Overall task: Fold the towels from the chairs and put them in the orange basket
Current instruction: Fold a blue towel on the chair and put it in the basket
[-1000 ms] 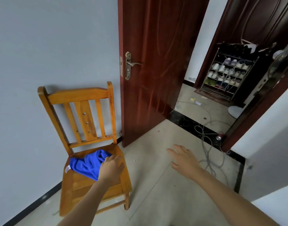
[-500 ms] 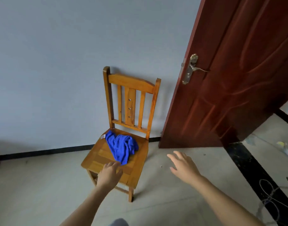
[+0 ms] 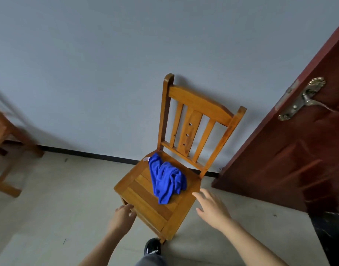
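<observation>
A crumpled blue towel (image 3: pixel 166 181) lies on the seat of a wooden chair (image 3: pixel 145 206) that stands against the grey wall. My left hand (image 3: pixel 122 217) is at the seat's front left corner, fingers curled near the edge, holding nothing that I can see. My right hand (image 3: pixel 212 208) hovers open beside the seat's right edge, fingers spread, a short way from the towel. No orange basket is in view.
A dark red door (image 3: pixel 299 160) with a brass handle (image 3: pixel 299 100) stands open to the right of the chair. Part of another wooden piece of furniture (image 3: pixel 3 143) shows blurred at the left edge. My shoe (image 3: pixel 152 246) is just in front of the chair.
The view has swung left, so the chair now sits centre. My left hand has come off the towel to the seat's front corner, and my right hand has moved closer to the chair.
</observation>
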Action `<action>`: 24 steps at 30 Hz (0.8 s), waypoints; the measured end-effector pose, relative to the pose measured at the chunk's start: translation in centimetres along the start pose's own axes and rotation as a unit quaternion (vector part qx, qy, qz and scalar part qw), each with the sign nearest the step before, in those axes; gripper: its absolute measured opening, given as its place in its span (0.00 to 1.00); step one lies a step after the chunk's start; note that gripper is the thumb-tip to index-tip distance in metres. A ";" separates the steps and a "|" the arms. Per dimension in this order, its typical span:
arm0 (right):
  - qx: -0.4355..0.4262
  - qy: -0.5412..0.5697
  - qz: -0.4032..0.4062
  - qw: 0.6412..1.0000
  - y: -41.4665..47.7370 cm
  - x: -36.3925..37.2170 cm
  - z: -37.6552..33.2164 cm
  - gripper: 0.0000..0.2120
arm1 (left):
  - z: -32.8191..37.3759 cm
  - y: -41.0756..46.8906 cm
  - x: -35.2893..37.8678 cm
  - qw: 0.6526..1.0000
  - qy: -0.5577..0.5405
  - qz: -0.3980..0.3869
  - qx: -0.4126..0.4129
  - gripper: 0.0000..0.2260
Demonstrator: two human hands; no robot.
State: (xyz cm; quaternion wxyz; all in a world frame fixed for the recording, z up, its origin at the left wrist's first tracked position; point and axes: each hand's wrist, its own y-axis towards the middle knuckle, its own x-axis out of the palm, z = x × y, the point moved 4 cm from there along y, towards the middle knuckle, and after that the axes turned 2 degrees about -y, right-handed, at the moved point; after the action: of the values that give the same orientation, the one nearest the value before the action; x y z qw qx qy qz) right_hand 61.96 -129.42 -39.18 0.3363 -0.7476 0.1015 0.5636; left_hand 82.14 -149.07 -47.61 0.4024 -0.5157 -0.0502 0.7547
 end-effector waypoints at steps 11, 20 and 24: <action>0.002 0.020 -0.056 0.998 10.2 -0.1 1.4 0.24 | 4.0 8.1 -1.3 0.999 -0.037 -0.020 -0.026 0.18; -0.064 0.001 -0.101 0.993 20.0 4.2 2.1 0.23 | 4.2 12.2 3.2 0.990 -0.099 -0.024 -0.095 0.17; -0.101 -0.062 -0.083 0.989 24.5 8.1 2.4 0.25 | 4.2 15.2 8.5 0.974 -0.143 -0.078 -0.160 0.18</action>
State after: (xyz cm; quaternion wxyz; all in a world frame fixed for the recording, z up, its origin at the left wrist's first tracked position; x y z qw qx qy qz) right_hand 49.87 -144.57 -56.38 0.3098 -0.7474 -0.0395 0.5863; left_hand 69.06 -152.29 -59.42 0.3609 -0.4549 -0.2675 0.7690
